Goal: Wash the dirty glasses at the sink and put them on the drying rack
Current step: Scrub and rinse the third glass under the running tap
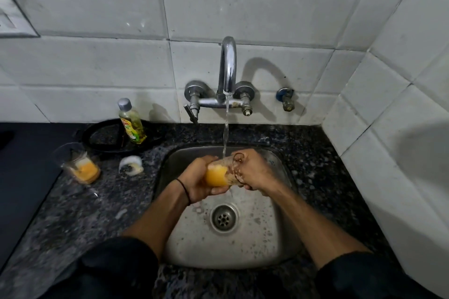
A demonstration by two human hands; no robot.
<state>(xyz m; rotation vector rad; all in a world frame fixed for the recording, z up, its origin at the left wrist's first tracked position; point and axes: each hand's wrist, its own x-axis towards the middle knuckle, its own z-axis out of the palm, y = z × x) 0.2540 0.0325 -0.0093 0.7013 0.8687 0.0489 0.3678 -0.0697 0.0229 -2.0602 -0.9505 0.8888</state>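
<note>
Over the steel sink (264, 238) I hold a clear glass (228, 172) on its side, with orange liquid in its base end. My left hand (198, 182) grips the base. My right hand (255, 172) grips the rim end, with fingers at its mouth. Water runs from the chrome tap (228, 65) onto the glass. A second glass (80, 162) with orange residue stands on the counter at the left.
A yellow dish-soap bottle (131, 121) stands on a black tray (102, 138) behind the second glass. A white sponge (131, 164) lies on the dark granite counter (73, 213). White tiled walls close in behind and at the right. The drain (223, 218) sits mid-sink.
</note>
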